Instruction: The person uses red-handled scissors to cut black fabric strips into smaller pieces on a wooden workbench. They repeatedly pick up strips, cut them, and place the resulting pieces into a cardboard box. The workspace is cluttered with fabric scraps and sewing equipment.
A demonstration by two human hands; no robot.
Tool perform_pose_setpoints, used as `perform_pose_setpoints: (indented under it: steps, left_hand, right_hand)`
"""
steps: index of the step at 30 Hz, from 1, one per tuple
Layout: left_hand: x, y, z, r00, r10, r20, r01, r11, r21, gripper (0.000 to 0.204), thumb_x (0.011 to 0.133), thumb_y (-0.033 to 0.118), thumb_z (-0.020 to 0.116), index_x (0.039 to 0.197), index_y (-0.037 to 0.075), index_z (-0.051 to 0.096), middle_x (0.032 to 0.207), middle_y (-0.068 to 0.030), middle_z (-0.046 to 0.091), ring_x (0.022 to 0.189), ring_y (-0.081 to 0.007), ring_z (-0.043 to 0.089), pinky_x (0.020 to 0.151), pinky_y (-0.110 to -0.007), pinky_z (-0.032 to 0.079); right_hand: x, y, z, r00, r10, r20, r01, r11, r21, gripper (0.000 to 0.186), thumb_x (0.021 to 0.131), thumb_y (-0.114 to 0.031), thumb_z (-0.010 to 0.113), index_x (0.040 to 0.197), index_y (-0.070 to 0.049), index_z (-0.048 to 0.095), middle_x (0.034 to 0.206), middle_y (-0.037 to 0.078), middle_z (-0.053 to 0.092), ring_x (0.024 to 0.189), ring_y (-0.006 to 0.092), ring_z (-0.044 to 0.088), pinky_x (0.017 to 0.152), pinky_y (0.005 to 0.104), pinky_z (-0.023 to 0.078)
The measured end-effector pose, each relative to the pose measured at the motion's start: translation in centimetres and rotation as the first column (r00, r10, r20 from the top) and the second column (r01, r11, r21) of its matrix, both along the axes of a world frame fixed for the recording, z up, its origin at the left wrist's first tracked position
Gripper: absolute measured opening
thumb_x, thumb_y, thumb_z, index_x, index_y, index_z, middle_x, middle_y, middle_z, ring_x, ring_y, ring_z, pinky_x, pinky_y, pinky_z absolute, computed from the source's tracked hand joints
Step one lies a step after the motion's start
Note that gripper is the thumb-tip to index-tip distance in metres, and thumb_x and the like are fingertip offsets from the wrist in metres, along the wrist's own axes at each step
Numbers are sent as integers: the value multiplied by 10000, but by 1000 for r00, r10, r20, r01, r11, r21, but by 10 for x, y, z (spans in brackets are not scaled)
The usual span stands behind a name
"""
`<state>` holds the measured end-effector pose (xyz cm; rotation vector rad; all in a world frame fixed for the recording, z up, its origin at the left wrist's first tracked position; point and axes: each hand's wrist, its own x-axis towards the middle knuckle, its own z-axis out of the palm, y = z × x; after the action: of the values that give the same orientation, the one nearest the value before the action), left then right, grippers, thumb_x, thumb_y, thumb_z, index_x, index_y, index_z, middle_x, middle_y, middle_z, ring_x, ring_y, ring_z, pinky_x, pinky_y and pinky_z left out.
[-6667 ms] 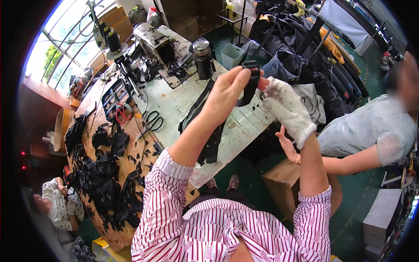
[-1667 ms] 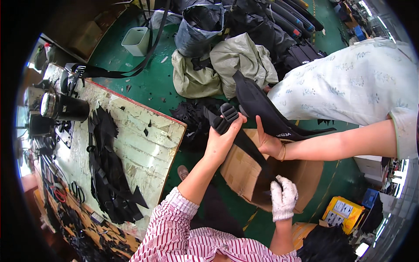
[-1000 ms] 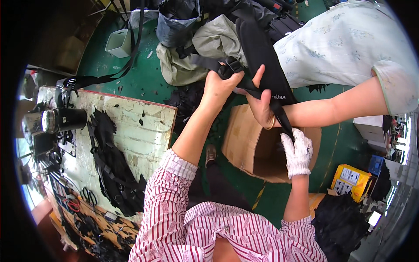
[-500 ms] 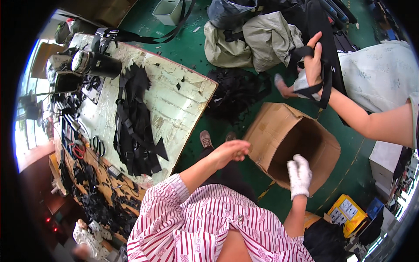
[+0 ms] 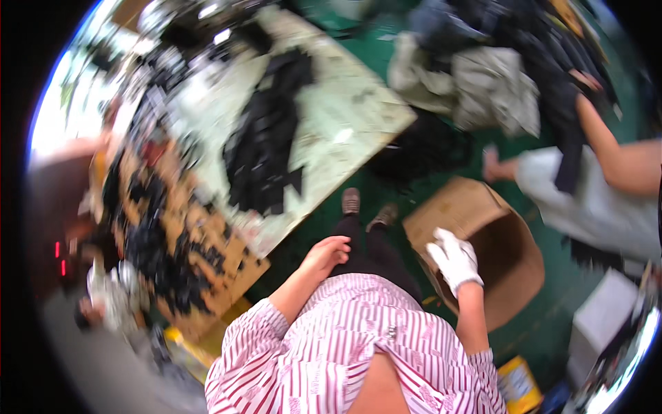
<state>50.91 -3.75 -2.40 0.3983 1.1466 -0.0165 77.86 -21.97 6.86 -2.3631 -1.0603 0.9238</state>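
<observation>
My left hand (image 5: 327,252) hangs bare and loosely curled over my dark trousers, holding nothing. My right hand (image 5: 454,257), in a white glove, rests by the rim of an open brown cardboard box (image 5: 507,259) on the green floor, with nothing in it. A pile of black straps and fabric pieces (image 5: 265,148) lies on the pale worktable (image 5: 338,117) to my left front. Another person's arm (image 5: 614,155) at the right holds a dark strap piece (image 5: 569,138). The picture is blurred by motion.
Grey and dark bags (image 5: 483,76) are heaped on the floor ahead. A brown board with more black pieces (image 5: 172,255) lies at the left. A white box (image 5: 603,321) and a yellow container (image 5: 518,386) stand at the lower right. My shoes (image 5: 365,207) are below the table's edge.
I let go of the black strap piece into the other person's hands. Both my hands dropped close to my body, and my view swung toward the table.
</observation>
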Motion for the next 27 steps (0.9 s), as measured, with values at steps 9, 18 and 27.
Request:
perform_pose_setpoints:
  steps: [9, 18, 27]
  left_hand:
    - [-59, -27, 18, 991, 113, 76, -117, 992, 47, 156, 920, 155, 504, 1003, 48, 581, 806, -48, 602, 638, -130, 575, 579, -239, 447]
    - [-163, -35, 22, 955, 274, 117, -280, 959, 36, 193, 904, 208, 530, 1012, 57, 582, 803, -35, 604, 617, -123, 579, 560, -222, 450]
    - [-308, -38, 42, 937, 347, 33, -348, 924, 160, 200, 937, 200, 488, 1036, 44, 562, 816, -37, 600, 637, -101, 566, 593, -202, 438]
  right_hand:
    - [-76, -38, -27, 973, -13, -228, -57, 953, -298, 322, 823, -198, 650, 1115, -99, 561, 1006, 135, 646, 919, 266, 615, 817, 363, 479]
    - [-143, 8, -12, 974, 193, -119, -225, 875, -427, 380, 817, -299, 631, 1126, -90, 561, 1017, 161, 645, 962, 303, 611, 841, 384, 473]
    - [-278, 114, 25, 852, 505, -138, -521, 788, -329, 405, 834, -357, 584, 1136, -87, 565, 1031, 198, 627, 982, 363, 586, 861, 410, 458]
